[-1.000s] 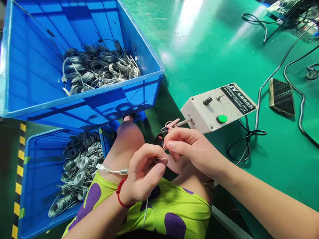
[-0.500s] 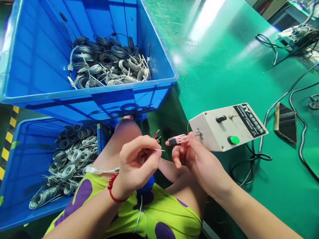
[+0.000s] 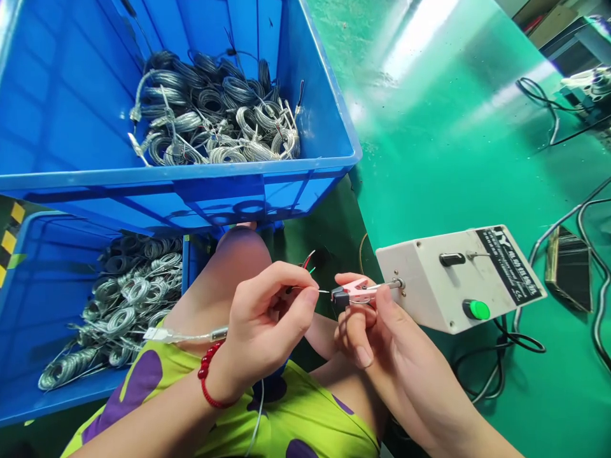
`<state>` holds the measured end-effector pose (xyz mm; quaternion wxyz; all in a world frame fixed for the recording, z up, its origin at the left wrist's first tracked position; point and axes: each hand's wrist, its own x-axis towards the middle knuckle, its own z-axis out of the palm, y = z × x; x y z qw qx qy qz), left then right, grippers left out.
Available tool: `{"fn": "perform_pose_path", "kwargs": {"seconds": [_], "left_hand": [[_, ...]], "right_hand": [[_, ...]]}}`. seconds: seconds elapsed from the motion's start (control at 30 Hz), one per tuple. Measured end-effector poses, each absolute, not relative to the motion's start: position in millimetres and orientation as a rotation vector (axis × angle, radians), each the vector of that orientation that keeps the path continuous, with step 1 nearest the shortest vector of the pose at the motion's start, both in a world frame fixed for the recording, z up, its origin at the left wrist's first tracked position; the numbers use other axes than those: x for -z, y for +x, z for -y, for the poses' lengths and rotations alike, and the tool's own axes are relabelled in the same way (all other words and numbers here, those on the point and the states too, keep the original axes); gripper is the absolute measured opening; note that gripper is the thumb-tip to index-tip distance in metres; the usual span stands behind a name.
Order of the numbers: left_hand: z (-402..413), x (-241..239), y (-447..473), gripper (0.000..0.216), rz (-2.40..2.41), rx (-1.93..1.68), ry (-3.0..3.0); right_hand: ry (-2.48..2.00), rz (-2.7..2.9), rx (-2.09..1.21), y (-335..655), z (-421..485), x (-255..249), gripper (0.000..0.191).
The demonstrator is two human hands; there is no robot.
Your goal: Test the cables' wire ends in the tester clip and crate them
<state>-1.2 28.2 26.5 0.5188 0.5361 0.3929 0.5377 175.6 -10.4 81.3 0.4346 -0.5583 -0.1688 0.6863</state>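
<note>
My left hand point(image 3: 267, 315) is closed in a pinch on a thin cable end point(image 3: 305, 273); red and green wire strands stick up from it and a bare wire tip points right. My right hand point(image 3: 370, 324) squeezes a small pink clip point(image 3: 353, 292) that sits on the metal shaft of a white control box point(image 3: 458, 280). The wire tip nearly touches the clip's black jaw. The cable's silver plug point(image 3: 186, 334) trails over my left wrist, which wears a red bead bracelet.
A blue bin point(image 3: 305, 175) of coiled silver cables stands on the green table edge, and a second blue bin point(image 3: 28, 254) of coils sits lower at the left. A phone point(image 3: 570, 267) and black cords point(image 3: 501, 350) lie to the right of the box.
My right hand has closed its grip on the pink clip. My left hand has brought the wire tip rightward up to the clip's jaw. The view has shifted, so the box appears lower.
</note>
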Motion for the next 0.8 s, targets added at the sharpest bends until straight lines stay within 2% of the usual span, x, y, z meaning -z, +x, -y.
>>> {"fn": "perform_pose_path", "kwargs": {"seconds": [0.23, 0.8], "left_hand": [[-23.4, -23.3, 2.5, 0.014, -0.945, -1.244, 1.271], [-25.8, -23.0, 4.8, 0.008, -0.941, -1.270, 1.335]], "right_hand": [[-1.405, 0.465, -1.690, 174.6, 6.0, -80.4, 0.053], [-1.441, 0.464, -1.674, 174.4, 6.5, -79.3, 0.060]]}}
